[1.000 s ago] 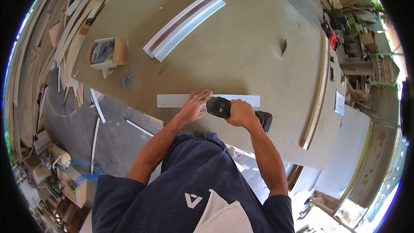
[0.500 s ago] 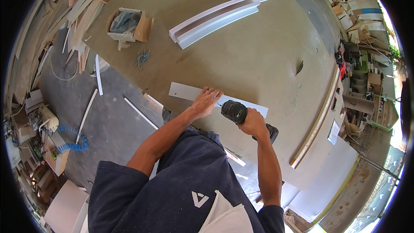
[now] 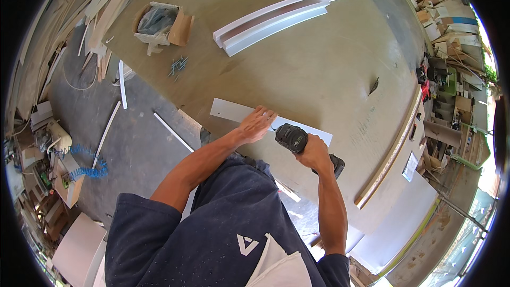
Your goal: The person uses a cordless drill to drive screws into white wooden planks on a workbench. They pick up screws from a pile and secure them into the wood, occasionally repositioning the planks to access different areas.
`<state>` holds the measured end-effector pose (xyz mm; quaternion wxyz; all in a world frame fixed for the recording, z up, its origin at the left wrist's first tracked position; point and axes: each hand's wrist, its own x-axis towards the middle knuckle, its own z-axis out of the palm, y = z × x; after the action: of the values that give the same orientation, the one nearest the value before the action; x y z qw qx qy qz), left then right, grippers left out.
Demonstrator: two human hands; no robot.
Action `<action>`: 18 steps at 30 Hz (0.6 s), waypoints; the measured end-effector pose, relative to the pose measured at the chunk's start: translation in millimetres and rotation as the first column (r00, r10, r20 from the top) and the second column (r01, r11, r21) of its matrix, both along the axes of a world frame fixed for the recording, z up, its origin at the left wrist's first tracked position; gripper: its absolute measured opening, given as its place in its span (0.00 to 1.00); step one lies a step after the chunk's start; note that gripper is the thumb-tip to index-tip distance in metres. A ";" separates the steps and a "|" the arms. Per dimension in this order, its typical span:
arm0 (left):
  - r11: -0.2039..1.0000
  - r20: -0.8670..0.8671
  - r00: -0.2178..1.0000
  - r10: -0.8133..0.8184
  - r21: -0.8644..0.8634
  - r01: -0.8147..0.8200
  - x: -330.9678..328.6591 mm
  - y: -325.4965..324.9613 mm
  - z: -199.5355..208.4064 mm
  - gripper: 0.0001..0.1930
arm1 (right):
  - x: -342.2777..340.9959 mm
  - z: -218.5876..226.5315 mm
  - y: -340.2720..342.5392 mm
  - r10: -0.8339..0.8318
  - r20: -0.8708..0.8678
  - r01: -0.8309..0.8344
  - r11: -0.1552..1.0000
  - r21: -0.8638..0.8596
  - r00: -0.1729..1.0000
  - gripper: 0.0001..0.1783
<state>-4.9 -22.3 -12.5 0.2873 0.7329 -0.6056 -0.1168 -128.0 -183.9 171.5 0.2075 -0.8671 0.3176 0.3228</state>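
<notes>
Along the near edge of the brown surface, directly before the person's body, a flat white strip lies slightly aslant, its left end farther from the body than its right. The left hand rests over the strip's middle with fingers bent and bunched; whether they pinch some small item cannot be told, since the hand itself covers the spot. Its placing appears to steady the strip, which no clamp holds. The right hand is closed round the grip of a black power drill, whose nose points left toward the left hand's fingertips; this hold seemingly keeps the tool in line with the place where the fingers bear down. Contact between the slender tip and the strip is too small to judge. A dark spot marks the strip's left end. Beyond, to the left, loose screws lie in a small heap beside an open cardboard box, probably set there for easy reach by the left hand. Farther off, a curved white channelled piece lies well apart from the strip, evidently leaving room to work.
</notes>
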 end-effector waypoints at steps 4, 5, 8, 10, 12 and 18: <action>0.997 -0.018 1.000 -0.020 0.072 0.021 1.2 -1.8 -1.4 0.37 | 10.4 12.6 10.8 0.048 -0.028 -0.050 0.998 -0.042 0.998 0.21; 0.997 -0.023 1.000 -0.018 0.071 0.020 1.3 -1.9 -1.3 0.37 | 11.1 14.7 13.1 0.038 -0.023 -0.039 0.999 -0.035 0.999 0.21; 0.999 -0.040 0.999 -0.009 0.032 0.010 1.9 -2.0 -3.9 0.37 | 10.6 14.7 22.1 0.041 -0.028 -0.042 0.998 -0.053 0.999 0.22; 1.000 -0.047 0.999 -0.001 0.004 0.001 2.7 -2.2 -4.5 0.36 | 8.4 12.3 23.7 0.041 -0.032 -0.043 0.998 -0.056 0.999 0.23; 1.000 -0.047 0.999 0.005 -0.012 -0.005 3.9 -4.5 -3.1 0.34 | 4.6 7.0 21.0 0.026 -0.031 -0.027 0.999 -0.039 0.999 0.24; 0.962 -0.174 0.984 -0.021 0.265 0.068 12.3 -30.0 1.4 0.27 | 6.3 6.6 22.5 0.022 -0.019 -0.023 0.999 -0.023 1.000 0.25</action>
<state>7.4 -52.3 -11.1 0.2326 0.7387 -0.5737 -0.2666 -121.7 -161.3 178.0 0.1908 -0.8698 0.3136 0.3297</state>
